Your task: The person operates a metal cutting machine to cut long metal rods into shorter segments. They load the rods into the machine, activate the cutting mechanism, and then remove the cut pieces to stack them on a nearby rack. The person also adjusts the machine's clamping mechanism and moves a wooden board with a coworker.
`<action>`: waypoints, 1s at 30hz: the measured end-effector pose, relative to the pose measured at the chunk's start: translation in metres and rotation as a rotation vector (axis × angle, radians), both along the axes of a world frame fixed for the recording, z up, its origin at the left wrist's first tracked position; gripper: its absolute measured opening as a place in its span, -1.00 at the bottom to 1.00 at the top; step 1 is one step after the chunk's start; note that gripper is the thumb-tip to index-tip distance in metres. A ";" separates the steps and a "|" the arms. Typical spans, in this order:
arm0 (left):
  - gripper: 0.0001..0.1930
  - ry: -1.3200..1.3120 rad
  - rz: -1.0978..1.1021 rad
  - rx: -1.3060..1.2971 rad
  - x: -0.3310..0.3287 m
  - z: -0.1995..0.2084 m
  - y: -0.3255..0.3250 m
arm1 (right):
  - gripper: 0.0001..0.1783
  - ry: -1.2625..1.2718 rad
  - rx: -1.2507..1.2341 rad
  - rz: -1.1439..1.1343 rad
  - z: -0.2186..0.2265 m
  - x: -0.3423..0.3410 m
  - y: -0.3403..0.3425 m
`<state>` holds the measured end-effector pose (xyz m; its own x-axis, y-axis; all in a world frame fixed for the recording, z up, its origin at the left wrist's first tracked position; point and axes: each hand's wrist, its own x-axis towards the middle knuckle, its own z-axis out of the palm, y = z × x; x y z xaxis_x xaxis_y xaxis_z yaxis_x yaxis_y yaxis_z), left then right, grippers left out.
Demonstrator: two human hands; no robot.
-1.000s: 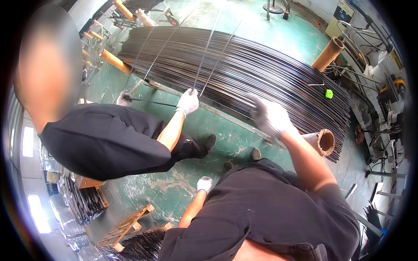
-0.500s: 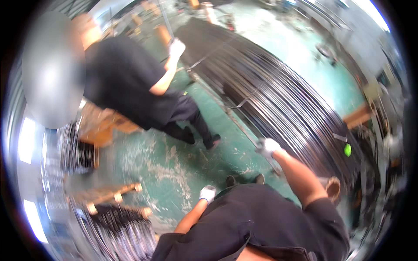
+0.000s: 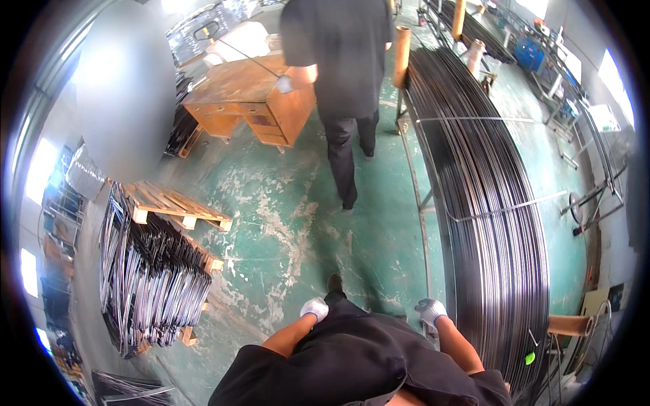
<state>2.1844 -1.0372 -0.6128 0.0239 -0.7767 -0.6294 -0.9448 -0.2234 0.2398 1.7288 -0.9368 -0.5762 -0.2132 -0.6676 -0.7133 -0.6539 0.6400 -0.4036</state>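
Note:
My left hand [image 3: 315,308], in a white glove, hangs beside my left hip over the green floor. Its fingers look curled in, and I see nothing in it. My right hand [image 3: 430,311], gloved the same way, is low at my right side with its fingers loosely apart and no object in it. It is nearest to the long bundle of dark metal strips [image 3: 487,203], which lies on a rack to my right; a small gap seems to separate them. Light straps cross the bundle, and a bright green tag [image 3: 529,358] is at its near end.
Ahead, a person in dark clothes [image 3: 345,68] faces away, a gloved hand on a thin rod. A wooden desk [image 3: 237,88] stands beyond at left. Bent metal frames [image 3: 159,284] and a wooden pallet [image 3: 179,206] are nearer on the left. Cardboard tubes [image 3: 401,54] rise by the rack.
My view has turned right, so the rack now runs lengthwise along my right. My right hand has come back from the rack's edge to my side. The other person has walked farther ahead.

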 end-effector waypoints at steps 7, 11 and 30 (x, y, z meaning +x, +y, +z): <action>-0.60 0.064 -0.158 -0.105 0.129 -0.093 -0.119 | -0.64 -0.032 -0.202 -0.208 -0.106 -0.017 -0.065; -0.70 -0.024 -0.233 -0.091 0.184 -0.070 -0.172 | -0.72 -0.024 -0.049 -0.492 -0.051 0.031 -0.149; -0.55 0.121 0.227 0.059 0.255 -0.007 -0.492 | -0.72 0.369 -0.196 1.135 -0.102 0.113 -0.600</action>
<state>2.4389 -1.5287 -0.6199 0.1153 -0.7219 -0.6823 -0.8339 -0.4436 0.3284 1.8420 -1.5371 -0.6782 0.3951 -0.6965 -0.5990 -0.9000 -0.4242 -0.1004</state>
